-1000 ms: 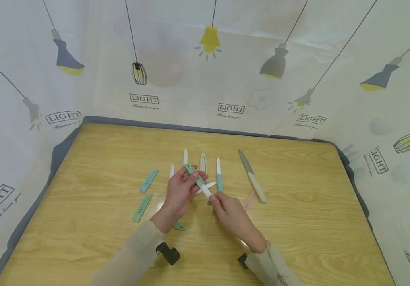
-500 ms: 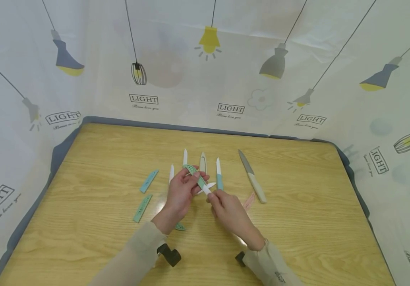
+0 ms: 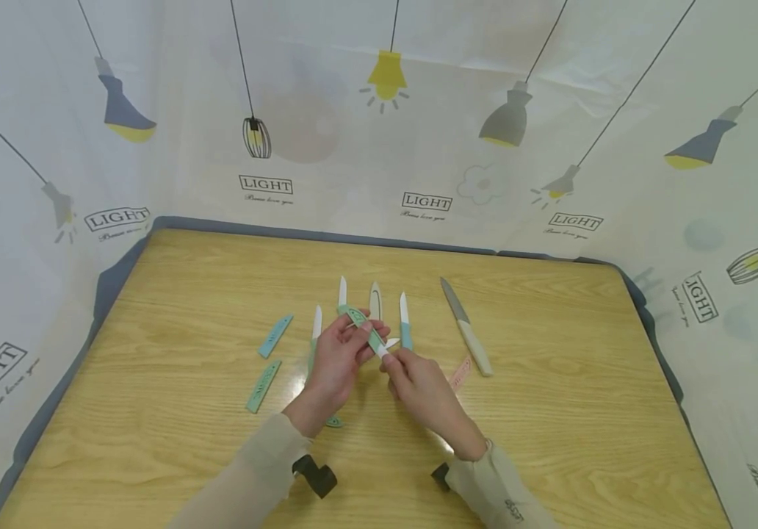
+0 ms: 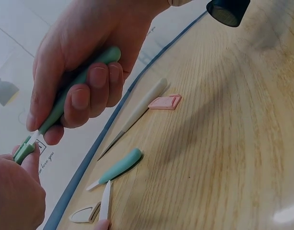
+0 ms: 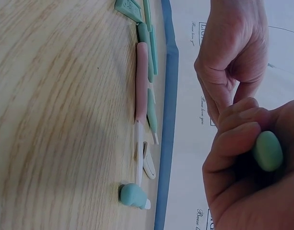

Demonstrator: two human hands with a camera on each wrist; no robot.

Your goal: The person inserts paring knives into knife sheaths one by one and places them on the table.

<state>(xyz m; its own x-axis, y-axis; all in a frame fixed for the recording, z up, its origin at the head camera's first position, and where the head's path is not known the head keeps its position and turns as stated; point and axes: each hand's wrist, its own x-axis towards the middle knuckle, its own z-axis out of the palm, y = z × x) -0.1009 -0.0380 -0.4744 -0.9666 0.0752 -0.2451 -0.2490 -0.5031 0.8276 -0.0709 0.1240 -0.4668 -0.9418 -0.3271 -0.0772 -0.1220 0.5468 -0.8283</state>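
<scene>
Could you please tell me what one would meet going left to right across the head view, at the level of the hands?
Loose green cover, left hand, held knife with its white blade showing, right hand, pink cover, cream-handled knife.

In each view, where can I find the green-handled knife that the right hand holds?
Head: the green-handled knife shows mainly its blade, below centre.
Left wrist: the green-handled knife is left, gripped by its handle.
Right wrist: the green-handled knife shows its handle end, far right.
Shared landmark: the blue-handled knife.
</scene>
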